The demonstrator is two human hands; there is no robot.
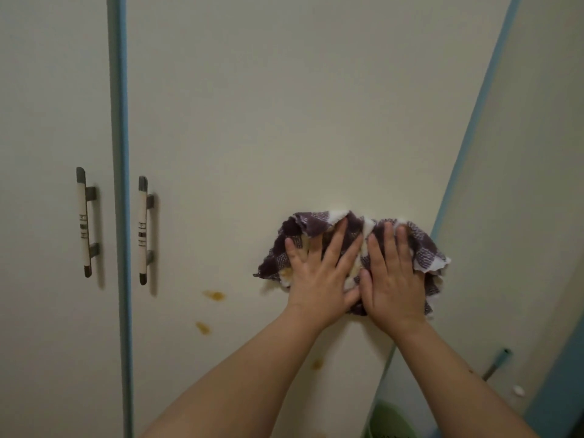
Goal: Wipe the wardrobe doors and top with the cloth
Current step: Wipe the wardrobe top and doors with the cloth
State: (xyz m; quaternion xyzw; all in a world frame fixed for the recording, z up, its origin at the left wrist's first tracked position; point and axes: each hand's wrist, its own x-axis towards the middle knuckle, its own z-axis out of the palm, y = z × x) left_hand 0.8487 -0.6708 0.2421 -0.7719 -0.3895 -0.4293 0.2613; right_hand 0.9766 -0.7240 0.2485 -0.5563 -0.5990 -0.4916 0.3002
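Pressing spread fingers (339, 245) on the cloth (303, 223), left hand (317, 279) and right hand (393, 279) are wiping the wardrobe door (252, 121), orange stains (215, 295) at lower centre not yet reached.

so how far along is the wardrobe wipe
Early on. Done: the cloth carries yellow smears, so some dirt has likely come off. In hand: left hand and right hand press it flat on the door. Left: three orange stains lower on that door, plus the top, out of view.
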